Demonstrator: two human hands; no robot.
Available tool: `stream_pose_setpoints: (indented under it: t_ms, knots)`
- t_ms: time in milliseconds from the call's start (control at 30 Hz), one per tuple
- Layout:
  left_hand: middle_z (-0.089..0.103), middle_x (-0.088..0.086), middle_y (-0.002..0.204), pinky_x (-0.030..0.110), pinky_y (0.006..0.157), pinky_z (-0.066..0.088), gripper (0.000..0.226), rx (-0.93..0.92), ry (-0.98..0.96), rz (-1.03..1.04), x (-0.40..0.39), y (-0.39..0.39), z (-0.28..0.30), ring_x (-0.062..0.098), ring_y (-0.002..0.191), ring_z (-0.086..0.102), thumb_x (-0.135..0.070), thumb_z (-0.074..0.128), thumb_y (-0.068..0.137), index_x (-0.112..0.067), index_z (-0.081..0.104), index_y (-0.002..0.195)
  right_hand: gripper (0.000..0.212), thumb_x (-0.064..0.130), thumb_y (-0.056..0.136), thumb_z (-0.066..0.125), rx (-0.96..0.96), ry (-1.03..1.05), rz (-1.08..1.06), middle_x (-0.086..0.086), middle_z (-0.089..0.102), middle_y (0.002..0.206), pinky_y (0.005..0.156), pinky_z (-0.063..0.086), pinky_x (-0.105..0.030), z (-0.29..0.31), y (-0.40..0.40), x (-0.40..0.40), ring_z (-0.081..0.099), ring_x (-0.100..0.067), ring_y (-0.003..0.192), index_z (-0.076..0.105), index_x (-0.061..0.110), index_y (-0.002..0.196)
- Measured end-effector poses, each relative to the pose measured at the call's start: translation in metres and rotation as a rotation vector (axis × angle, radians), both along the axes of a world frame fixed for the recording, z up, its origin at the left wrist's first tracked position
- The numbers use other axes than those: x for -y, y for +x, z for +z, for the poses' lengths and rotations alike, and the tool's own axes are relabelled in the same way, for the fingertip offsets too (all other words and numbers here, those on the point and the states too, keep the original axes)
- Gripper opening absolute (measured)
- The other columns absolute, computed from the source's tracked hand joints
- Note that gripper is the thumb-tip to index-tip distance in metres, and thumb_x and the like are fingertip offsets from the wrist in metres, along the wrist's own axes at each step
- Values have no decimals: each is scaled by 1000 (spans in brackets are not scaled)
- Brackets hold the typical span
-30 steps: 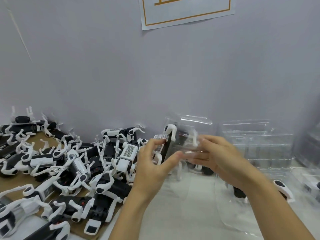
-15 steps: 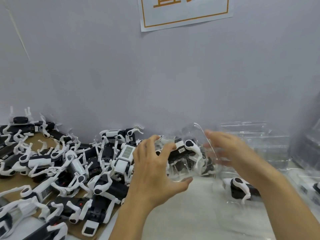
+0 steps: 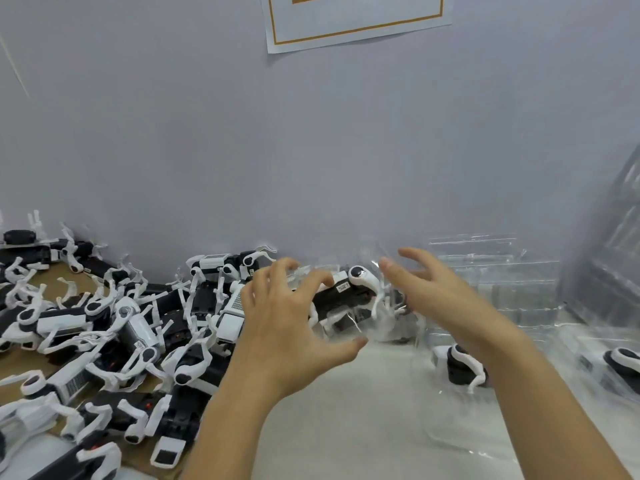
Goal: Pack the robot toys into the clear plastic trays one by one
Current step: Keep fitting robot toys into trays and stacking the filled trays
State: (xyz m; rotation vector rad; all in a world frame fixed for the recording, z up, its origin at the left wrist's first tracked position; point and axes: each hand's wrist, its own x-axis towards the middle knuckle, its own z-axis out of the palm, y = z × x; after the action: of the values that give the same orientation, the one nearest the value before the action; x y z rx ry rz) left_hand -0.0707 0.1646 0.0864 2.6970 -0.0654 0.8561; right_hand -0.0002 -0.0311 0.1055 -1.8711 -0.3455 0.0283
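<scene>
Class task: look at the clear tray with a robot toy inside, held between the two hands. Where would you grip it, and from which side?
Grip the clear tray by its two short ends, one from the left, one from the right. The robot toy lies lengthwise inside, so the thin walls there flex least. The left hand already holds one end; the right hand is open beside the other.

Pile of robot toys covers the bench's left side, back to the wall; some lie on a cardboard sheet at the left edge; one robot toy in a clear tray sits mid-bench near the back, between left hand and right hand; stack of empty trays at back right, against the wall; packed toy in front of that stack; another packed toy at the right edge; paper sign on the wall above.
</scene>
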Motion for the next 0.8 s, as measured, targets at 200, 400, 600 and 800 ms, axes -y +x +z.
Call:
stream_pose_setpoints:
  t_ms: [200,400,600,800]
  knots:
    - [36,-28,119,37,110,33,70,-392,-187,-136,-16,-6,7,3,122,30,-83,63,42,-62,47,107,45,62,91,51,157,194,-77,13,57,127,80,44,-25,20,-6,12,58,-10,115,52,41,131]
    - [38,-27,117,38,108,38,68,-544,-115,-200,-10,-8,7,6,123,33,-79,67,45,-60,47,107,36,54,94,52,249,175,44,17,59,123,67,44,-8,35,-23,-1,56,9,108,54,43,129]
    - [31,-30,116,35,102,34,72,-570,-1,-130,-12,-7,2,7,117,29,-78,65,46,-59,41,111,37,54,93,55,272,131,74,13,57,128,88,45,-26,39,-28,-9,57,-11,118,55,44,128]
    - [29,-30,118,36,105,33,73,-656,6,-105,-22,-4,-6,11,120,25,-68,73,50,-61,41,115,36,55,92,54,278,102,116,14,56,129,90,46,-26,39,-30,-9,57,-11,120,55,45,127]
